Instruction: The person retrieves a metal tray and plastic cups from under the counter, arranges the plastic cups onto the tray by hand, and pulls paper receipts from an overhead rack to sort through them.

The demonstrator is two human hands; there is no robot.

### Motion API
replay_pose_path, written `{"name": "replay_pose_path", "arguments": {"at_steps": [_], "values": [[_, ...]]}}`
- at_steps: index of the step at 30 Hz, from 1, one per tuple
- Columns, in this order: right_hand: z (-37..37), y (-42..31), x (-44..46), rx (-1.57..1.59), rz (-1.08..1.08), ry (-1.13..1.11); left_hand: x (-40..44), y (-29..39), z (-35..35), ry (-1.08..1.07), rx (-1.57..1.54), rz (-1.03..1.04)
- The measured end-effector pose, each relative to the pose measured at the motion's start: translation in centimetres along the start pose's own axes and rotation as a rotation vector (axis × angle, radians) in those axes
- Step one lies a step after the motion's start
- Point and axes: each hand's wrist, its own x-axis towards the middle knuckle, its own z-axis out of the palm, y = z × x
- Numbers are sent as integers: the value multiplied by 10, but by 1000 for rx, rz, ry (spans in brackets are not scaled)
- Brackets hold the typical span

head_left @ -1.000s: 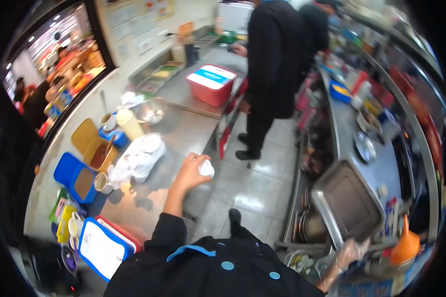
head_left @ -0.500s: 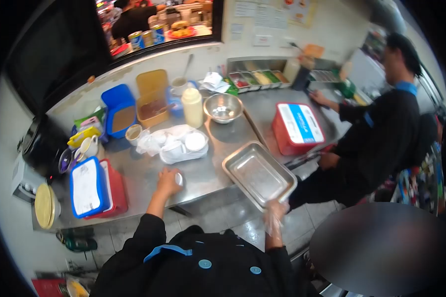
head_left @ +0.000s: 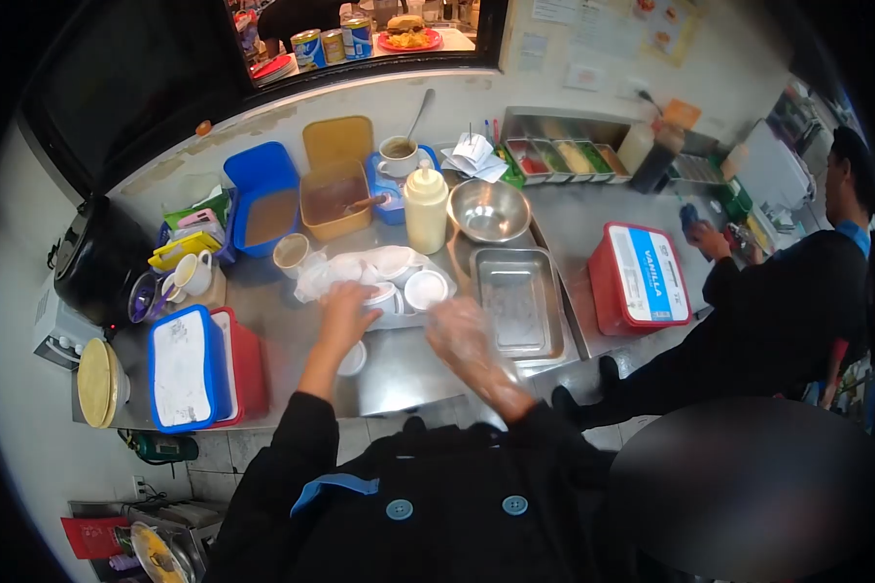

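Observation:
My left hand (head_left: 343, 316), bare with fingers apart, reaches to the near side of a clear plastic bag (head_left: 313, 277) and touches a white tub (head_left: 384, 294) beside it. My right hand (head_left: 465, 338), in a clear plastic glove, is blurred next to a round white tub (head_left: 426, 289); its fingertips are not clear. A small white round lid or tub (head_left: 353, 360) rests on the steel counter below my left wrist. The rectangular metal tray (head_left: 558, 309) lies on the counter to the right of my gloved hand, apart from it.
Behind are a steel bowl (head_left: 489, 211), a squeeze bottle (head_left: 426, 214), and blue (head_left: 259, 170) and tan (head_left: 337, 144) containers. Red tubs stand left (head_left: 248, 364) and right, the right one a vanilla tub (head_left: 640, 277). A co-worker (head_left: 797, 282) works on the right.
The metal tray, held by my right hand before, now lies on the counter. My right hand has moved left to the white tubs. My left hand has left the small white round piece and moved up.

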Motion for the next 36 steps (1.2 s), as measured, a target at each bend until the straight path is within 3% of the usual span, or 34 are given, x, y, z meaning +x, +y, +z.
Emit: {"name": "replay_pose_path", "arguments": {"at_steps": [2, 5, 7, 8, 10, 11, 13, 15, 16, 18, 20, 22, 25, 28, 29, 31, 32, 33, 36], "values": [[23, 5, 21, -111, -53, -104, 9, -8, 1, -4, -27, 7], [33, 13, 40, -39, -163, 0, 15, -17, 1, 81, -104, -32], [39, 30, 46, -79, -215, -161, 21, -13, -3, 154, -160, -75], [31, 36, 51, -85, -207, -161, 23, -6, -11, 227, -268, -145], [1, 40, 65, 22, 62, -179, 31, 15, -23, 297, -380, -217], [-19, 44, 64, 190, 199, -132, 37, 30, -27, 295, -463, -185], [-50, 67, 47, 229, 280, -57, 49, 54, -14, 302, -531, -37], [-101, 91, 31, 45, -10, -283, 63, 94, 6, 111, -549, 55], [-108, 106, 22, 45, -14, -282, 71, 102, 33, 72, -562, 140], [-105, 135, 2, -248, 42, -510, 85, 124, 79, 73, -387, 355], [-98, 149, -7, -358, 92, -481, 93, 129, 128, 24, -322, 383], [-95, 159, -4, -466, 127, -449, 99, 118, 174, -174, -16, 390], [-93, 158, 17, -492, 163, -350, 96, 128, 152, -40, -148, 426], [-73, 150, 43, -234, 27, -321, 84, 122, 86, 72, -263, 247], [-74, 118, 62, -302, 24, -433, 79, 104, 70, 131, -185, 175], [-30, 105, 63, 230, -240, -149, 62, 40, 59, 149, -211, -109], [-4, 92, 63, 315, -277, -184, 54, 16, 48, 186, -90, -123], [19, 79, 63, 399, -313, -217, 49, 6, 29, 69, 71, -259], [69, 63, 82, 237, -501, -269, 49, -23, 22, 227, 193, -179]]}}
